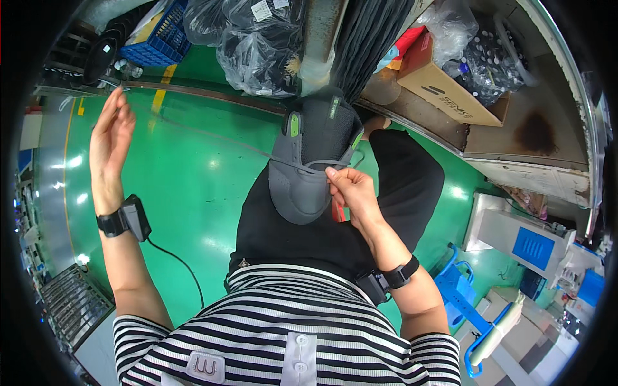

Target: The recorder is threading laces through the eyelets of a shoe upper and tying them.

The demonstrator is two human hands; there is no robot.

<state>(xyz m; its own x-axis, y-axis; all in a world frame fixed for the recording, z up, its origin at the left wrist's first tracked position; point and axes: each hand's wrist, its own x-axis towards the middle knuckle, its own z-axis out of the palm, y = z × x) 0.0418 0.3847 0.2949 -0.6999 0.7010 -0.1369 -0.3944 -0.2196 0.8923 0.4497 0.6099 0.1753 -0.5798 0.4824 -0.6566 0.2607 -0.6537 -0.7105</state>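
A dark grey shoe [298, 186] with green eyelet tabs rests on my lap, toe toward me. Its tongue [322, 128] stands up beyond the lacing. One grey shoelace [241, 144] crosses the lower eyelets and stretches out to the far left. At that end my left hand [114, 132] is raised, thumb and fingers pinched at the lace; the lace's tip is hard to make out. Close against the shoe's right side, my right hand [354, 190] pinches the lace near the lower eyelets. A bit of red shows under that hand.
Ahead stands a rusty metal post [322, 32] beside hanging black laces [373, 45]. Bagged dark goods [261, 55] and a blue crate [158, 38] lie at the far left. A cardboard box [444, 87] sits on the right-hand shelf. A blue-framed stool [463, 296] stands lower right.
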